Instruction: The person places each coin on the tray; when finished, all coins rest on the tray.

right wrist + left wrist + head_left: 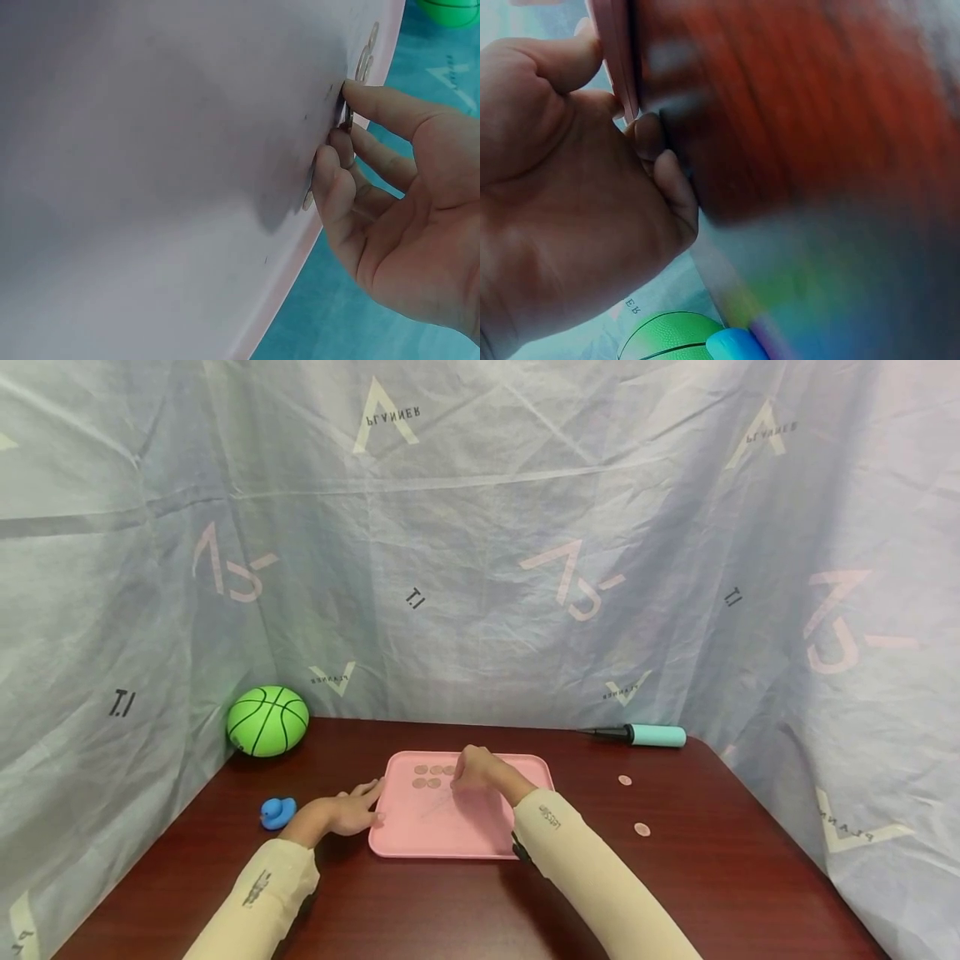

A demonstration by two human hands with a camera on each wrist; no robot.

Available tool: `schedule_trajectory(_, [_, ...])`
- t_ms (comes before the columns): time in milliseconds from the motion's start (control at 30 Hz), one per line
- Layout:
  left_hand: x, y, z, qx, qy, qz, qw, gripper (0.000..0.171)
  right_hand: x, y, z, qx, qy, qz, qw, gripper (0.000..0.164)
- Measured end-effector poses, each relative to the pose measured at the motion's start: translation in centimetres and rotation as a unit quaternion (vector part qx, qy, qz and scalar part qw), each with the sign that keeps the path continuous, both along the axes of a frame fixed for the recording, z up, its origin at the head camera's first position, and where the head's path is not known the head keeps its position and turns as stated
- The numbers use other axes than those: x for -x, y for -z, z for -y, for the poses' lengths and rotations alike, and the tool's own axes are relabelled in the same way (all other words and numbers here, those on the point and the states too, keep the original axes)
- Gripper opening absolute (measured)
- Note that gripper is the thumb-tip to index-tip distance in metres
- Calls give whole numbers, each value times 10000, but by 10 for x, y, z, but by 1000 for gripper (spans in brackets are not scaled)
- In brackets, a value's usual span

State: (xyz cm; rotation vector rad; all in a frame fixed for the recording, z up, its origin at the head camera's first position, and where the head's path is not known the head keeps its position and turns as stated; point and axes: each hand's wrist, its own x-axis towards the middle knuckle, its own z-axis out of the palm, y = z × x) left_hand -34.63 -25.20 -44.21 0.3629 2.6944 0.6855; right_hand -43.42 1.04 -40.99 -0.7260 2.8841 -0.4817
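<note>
A pink tray [442, 839] lies on the table with several coins [420, 783] in two short rows near its far left corner. My right hand [480, 772] reaches over the tray, next to the rows. In the right wrist view, the thumb and fingers of that hand pinch a coin [348, 118] close to the tray surface; other coins [364, 64] show beyond the fingertips. My left hand [348, 810] rests at the tray's left rim, thumb and fingertips touching the edge [619, 60]. Two more coins, one farther back [625, 781] and one nearer [642, 830], lie right of the tray.
A blue rubber duck [278, 812] sits left of my left hand. At the back left corner is a green ball [267, 721]. A turquoise hand pump [657, 736] lies along the back right edge. Grey printed cloth [480, 610] hangs around the dark red table [420, 910].
</note>
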Motion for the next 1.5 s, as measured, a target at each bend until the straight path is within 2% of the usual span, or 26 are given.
schedule_trajectory(133, [-3,-6,-3,-7,3,66,10000,81,3,1,2,-10,-36,21,10000,7])
schedule_trajectory(233, [-2,-4,-3,80,-35,95,9999,80,4,2,3,-12,-91,17,10000,8])
schedule_trajectory(367, [-4,-7,-6,145,-144,102,9997,78,4,2,5,93,-156,3,9998,9])
schedule_trajectory(500, [-13,-19,-10,95,-160,57,9998,75,5,3,6,123,-142,1,9998,9])
schedule_trajectory(867, [-13,-18,-10,133,-99,60,9998,75,5,3,6,159,-144,-18,9998,9])
schedule_trajectory(1167, [-12,-17,-9,164,-107,55,9998,76,6,4,6,162,-46,25,9999,16])
schedule_trajectory(1500, [-11,-16,-9,158,-109,71,9998,76,8,5,4,219,-57,155,9996,13])
